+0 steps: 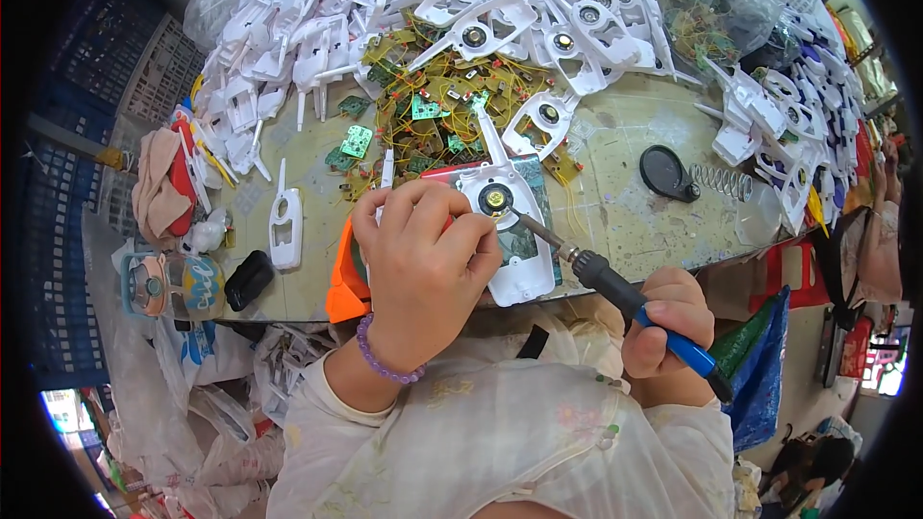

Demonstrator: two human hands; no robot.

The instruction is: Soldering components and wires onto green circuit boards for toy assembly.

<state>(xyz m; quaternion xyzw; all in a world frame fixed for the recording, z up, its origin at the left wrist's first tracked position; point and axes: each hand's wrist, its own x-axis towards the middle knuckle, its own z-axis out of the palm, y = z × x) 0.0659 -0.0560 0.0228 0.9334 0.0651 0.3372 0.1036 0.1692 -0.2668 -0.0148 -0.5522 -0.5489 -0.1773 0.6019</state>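
A white plastic housing (524, 281) with a small round speaker (495, 199) set in it lies in front of me on a dark flat piece at the table's near edge. My right hand (668, 322) is closed round the blue handle of a soldering iron (606, 279). The iron's metal tip points left at the lower right rim of the speaker. My left hand (428, 240) wears a purple bead bracelet and rests beside the housing. Its fingers are pinched together by the speaker; what is between them is hidden. An orange object (346, 274) shows partly under that hand.
Behind the housing lies a heap of circuit boards (423, 125) with yellow wires. White housings (298, 29) are piled along the far side, with more at the right (793, 120). A black round lid-like part (663, 173) and coiled spring (721, 182) lie right; a cup (197, 288) stands left.
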